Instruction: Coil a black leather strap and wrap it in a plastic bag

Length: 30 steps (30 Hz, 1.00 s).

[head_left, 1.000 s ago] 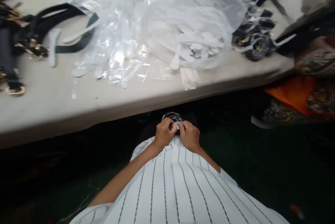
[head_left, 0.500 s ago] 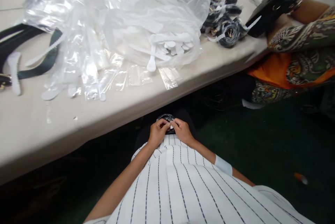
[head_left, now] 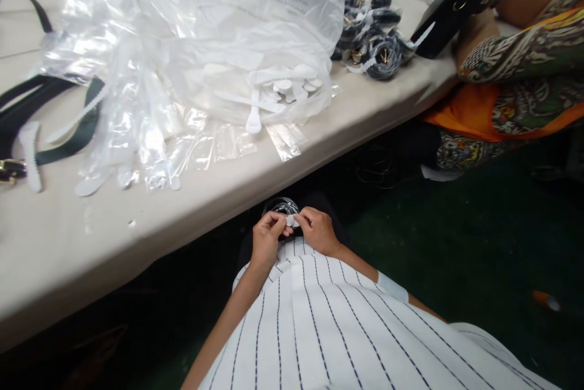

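Note:
Over my lap, my left hand (head_left: 268, 236) pinches one end of a small white strip (head_left: 292, 220). The strip's other end is between the fingers of my right hand (head_left: 317, 230). Just beyond the fingers lies a coiled black strap in clear plastic (head_left: 281, 205), partly covered by my left hand. Whether the white strip goes round the coil cannot be made out.
On the cloth-covered table (head_left: 150, 229) lie a clear bag of white strips (head_left: 283, 89), small clear sleeves (head_left: 228, 145), dark straps (head_left: 68, 149) and wrapped coils (head_left: 383, 55). At the right, a person's patterned sleeve (head_left: 511, 58) is beside a black bag (head_left: 449, 13).
My left hand has moved slightly left and down, and more of the white strip shows between my hands. The coil shows farther left. The view has shifted a little.

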Tool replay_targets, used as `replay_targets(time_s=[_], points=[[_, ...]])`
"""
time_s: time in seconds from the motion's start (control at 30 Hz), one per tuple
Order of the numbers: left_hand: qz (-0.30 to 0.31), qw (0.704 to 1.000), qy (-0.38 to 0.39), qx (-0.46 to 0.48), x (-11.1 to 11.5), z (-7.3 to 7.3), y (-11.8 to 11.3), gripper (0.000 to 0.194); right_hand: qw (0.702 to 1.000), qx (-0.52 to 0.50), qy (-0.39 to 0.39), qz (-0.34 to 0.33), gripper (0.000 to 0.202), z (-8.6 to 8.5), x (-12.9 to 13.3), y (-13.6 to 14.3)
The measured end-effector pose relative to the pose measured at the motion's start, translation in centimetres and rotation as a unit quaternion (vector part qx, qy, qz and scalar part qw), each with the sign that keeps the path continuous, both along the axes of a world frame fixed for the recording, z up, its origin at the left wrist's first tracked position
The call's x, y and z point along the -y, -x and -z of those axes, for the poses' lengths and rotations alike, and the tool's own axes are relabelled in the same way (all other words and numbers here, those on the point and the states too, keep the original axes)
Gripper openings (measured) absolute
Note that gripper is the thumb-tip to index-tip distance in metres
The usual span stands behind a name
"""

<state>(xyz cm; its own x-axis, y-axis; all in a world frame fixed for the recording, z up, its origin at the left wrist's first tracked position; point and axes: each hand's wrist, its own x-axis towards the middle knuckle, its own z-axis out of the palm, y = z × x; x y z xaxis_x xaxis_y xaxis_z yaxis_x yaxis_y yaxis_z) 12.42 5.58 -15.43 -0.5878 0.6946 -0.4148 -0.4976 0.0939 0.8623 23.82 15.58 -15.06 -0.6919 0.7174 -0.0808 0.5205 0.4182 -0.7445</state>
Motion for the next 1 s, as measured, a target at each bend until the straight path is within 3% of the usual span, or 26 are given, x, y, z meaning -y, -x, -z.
replay_targets(time_s=[0.13, 0.27, 0.33, 0.47, 0.53, 0.6, 0.67, 0.73, 0.87, 1.0], points=[[0.063, 0.990, -0.055, 0.109, -0.2, 0.1, 0.7, 0.032, 0.999, -0.029, 0.013, 0.006, 0.032, -0.6, -0.1, 0.4], [0.067, 0.977, -0.098, 0.176, -0.9, -0.5, 1.2, 0.032, 0.997, -0.060, 0.021, 0.031, 0.034, -1.4, -0.4, 0.4], [0.054, 0.970, -0.122, 0.203, -1.5, -1.4, 1.5, 0.029, 0.989, -0.105, 0.075, 0.076, 0.039, -1.8, -0.8, 0.2], [0.012, 0.955, -0.156, 0.253, -2.4, -3.9, 2.0, 0.016, 0.937, -0.211, 0.227, 0.164, 0.043, -2.7, -1.7, -0.4], [-0.005, 0.948, -0.159, 0.276, -2.8, -4.8, 2.1, 0.010, 0.910, -0.252, 0.297, 0.142, 0.049, -3.4, -2.0, -0.8], [-0.019, 0.942, -0.160, 0.293, -3.2, -5.4, 2.1, 0.021, 0.893, -0.279, 0.340, 0.090, 0.054, -4.3, -2.0, -1.3], [-0.032, 0.939, -0.163, 0.301, -3.6, -5.7, 2.0, 0.030, 0.901, -0.282, 0.327, 0.033, 0.050, -5.0, -1.8, -1.9], [-0.037, 0.939, -0.166, 0.299, -4.0, -6.0, 1.9, 0.032, 0.931, -0.255, 0.262, -0.002, 0.052, -5.5, -1.6, -2.2], [-0.019, 0.950, -0.165, 0.264, -4.3, -6.4, 1.3, 0.019, 0.974, -0.180, 0.139, -0.001, 0.066, -5.2, -1.1, -2.2], [0.030, 0.968, -0.147, 0.202, -4.0, -6.6, 0.7, 0.021, 0.962, -0.201, 0.182, 0.038, 0.057, -4.4, -0.7, -1.7]])
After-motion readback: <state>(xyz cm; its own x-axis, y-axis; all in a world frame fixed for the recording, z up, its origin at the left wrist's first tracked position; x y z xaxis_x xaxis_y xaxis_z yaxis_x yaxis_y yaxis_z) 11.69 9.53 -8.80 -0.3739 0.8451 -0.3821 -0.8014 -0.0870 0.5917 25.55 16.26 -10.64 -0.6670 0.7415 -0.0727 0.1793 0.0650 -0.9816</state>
